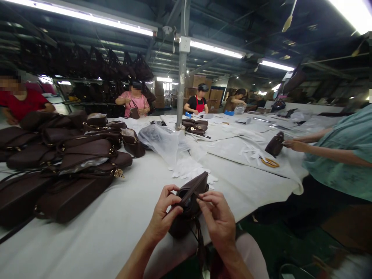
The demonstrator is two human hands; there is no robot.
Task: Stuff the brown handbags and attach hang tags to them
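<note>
A small dark brown handbag [192,193] is held up over the near edge of the white table [95,232], its top open toward me. My left hand [164,215] grips its left side, fingers curled at the opening. My right hand [218,221] pinches the rim on the right side, thumb and forefinger at the zipper edge. The bag's strap hangs down between my wrists.
A big pile of brown handbags [66,162] covers the table's left part. Clear plastic bags [165,143] and white gloves [188,170] lie just beyond my hands. A co-worker in teal [343,155] at the right holds another bag [274,144]. Other people work at the far side beside a metal post [181,85].
</note>
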